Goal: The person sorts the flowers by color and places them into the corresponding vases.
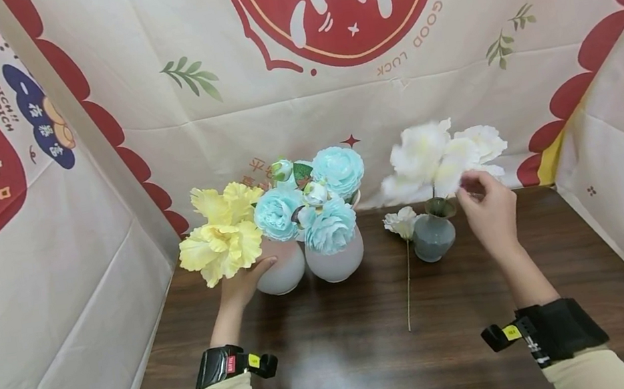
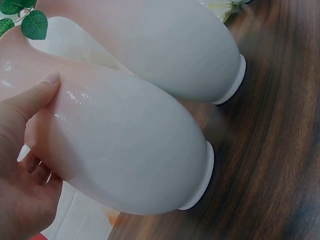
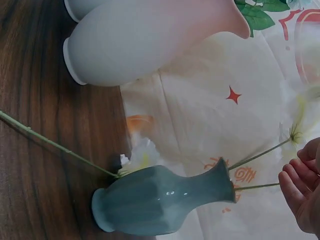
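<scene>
My left hand [image 1: 239,287] grips the neck of a pink-and-white vase [image 2: 130,135] that holds yellow flowers [image 1: 219,245]. In the left wrist view its thumb lies on the glossy side and its fingers curl round the other side. My right hand [image 1: 491,208], at the right, pinches the stem of a white artificial flower [image 1: 480,144] just under the bloom. That stem and another run down into a small blue-grey vase [image 3: 155,200], which stands upright on the table. The fingers stay above the vase's mouth. Petals partly hide the left hand's fingers in the head view.
A second pink-and-white vase [image 1: 336,258] with light-blue flowers [image 1: 329,225] stands close to the right of the gripped one. Beside the small vase lies a loose white flower [image 1: 401,223], its stem toward me. Printed cloth [image 1: 300,115] encloses the brown wooden table [image 1: 336,359] at the back and sides.
</scene>
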Action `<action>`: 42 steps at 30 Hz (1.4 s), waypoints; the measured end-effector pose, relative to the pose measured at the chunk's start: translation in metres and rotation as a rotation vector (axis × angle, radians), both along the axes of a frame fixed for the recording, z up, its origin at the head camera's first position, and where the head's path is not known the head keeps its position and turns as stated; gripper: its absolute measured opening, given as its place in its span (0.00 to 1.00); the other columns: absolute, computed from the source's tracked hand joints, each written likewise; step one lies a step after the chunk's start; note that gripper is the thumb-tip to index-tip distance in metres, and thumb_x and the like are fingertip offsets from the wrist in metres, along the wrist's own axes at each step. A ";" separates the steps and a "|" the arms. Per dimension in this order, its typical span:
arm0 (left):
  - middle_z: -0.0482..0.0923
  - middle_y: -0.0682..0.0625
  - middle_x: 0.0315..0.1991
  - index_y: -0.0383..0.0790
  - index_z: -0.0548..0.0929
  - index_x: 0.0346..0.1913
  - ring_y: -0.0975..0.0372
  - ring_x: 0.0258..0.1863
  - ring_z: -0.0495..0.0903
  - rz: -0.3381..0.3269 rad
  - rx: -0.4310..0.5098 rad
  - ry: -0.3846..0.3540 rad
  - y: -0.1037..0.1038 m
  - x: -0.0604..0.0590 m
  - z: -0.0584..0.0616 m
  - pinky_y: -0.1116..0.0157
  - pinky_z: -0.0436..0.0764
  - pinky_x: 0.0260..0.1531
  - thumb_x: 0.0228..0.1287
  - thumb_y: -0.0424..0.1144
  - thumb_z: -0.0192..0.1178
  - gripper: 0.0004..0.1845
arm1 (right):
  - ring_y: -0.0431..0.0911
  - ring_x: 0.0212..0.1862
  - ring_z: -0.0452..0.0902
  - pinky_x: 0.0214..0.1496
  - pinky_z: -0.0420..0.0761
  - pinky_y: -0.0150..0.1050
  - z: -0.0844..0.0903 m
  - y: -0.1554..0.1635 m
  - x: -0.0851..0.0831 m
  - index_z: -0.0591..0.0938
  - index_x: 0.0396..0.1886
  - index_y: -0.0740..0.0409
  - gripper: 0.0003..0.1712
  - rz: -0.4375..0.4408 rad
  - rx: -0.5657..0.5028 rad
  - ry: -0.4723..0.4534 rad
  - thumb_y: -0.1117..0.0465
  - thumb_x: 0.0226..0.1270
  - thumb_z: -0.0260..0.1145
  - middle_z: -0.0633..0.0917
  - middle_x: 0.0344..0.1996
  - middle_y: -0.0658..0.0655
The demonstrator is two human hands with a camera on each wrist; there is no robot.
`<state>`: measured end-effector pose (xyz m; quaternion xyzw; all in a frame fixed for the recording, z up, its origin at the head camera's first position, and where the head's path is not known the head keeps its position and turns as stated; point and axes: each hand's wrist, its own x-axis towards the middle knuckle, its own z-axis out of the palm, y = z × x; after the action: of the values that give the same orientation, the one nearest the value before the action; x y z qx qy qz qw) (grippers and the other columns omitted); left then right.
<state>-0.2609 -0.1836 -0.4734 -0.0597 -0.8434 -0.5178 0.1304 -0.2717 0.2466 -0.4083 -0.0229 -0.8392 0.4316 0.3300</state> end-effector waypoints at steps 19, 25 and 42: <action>0.69 0.42 0.64 0.38 0.67 0.66 0.51 0.69 0.65 -0.006 -0.017 -0.002 0.000 -0.002 -0.001 0.47 0.66 0.70 0.57 0.39 0.74 0.36 | 0.41 0.23 0.71 0.30 0.71 0.35 -0.038 0.010 0.016 0.83 0.35 0.69 0.07 -0.096 0.116 -0.015 0.70 0.59 0.62 0.81 0.22 0.67; 0.71 0.41 0.62 0.38 0.69 0.65 0.50 0.67 0.69 -0.003 -0.007 -0.002 0.000 0.000 0.001 0.47 0.70 0.67 0.56 0.40 0.74 0.36 | 0.24 0.25 0.66 0.29 0.65 0.21 -0.050 0.007 0.021 0.85 0.32 0.65 0.07 -0.067 0.065 -0.136 0.64 0.59 0.66 0.85 0.25 0.63; 0.72 0.40 0.62 0.38 0.69 0.65 0.48 0.65 0.72 0.002 -0.007 -0.029 0.000 0.000 -0.001 0.46 0.72 0.66 0.57 0.41 0.74 0.35 | 0.32 0.25 0.79 0.25 0.74 0.26 -0.079 -0.006 0.035 0.86 0.36 0.63 0.12 0.083 0.063 -0.341 0.56 0.69 0.66 0.89 0.27 0.62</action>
<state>-0.2613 -0.1837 -0.4745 -0.0517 -0.8470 -0.5156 0.1184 -0.2371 0.2404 -0.4873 -0.0510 -0.8963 0.4083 0.1652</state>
